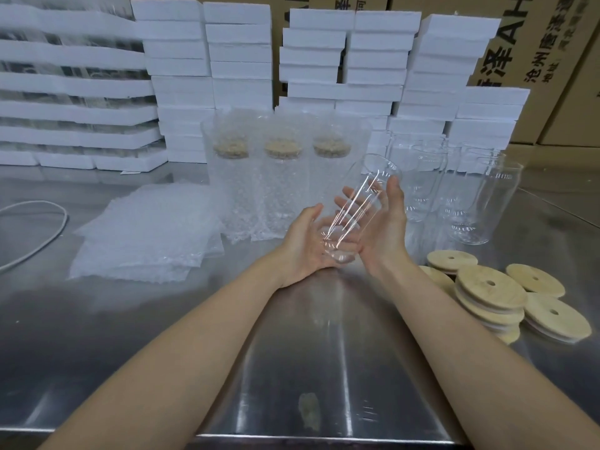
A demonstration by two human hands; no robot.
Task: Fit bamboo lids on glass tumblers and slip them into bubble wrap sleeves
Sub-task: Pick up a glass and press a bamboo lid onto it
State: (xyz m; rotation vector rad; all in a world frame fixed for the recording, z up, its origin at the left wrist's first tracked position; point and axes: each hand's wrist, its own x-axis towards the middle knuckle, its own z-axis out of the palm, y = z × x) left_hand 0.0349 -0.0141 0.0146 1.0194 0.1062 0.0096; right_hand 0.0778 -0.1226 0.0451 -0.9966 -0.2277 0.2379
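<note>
Tumbler [370, 181] tilted, base toward person, mouth up and away. Left hand [306, 243] cups base; right hand [384, 230] grips wall. Lids [490, 287] right of tumbler, nearer right hand.

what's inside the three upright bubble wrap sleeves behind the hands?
Each sleeve shows a bamboo lid near its top, apparently on a tumbler. The wrap blurs the glass itself, so anything inside the tumblers cannot be seen.
</note>
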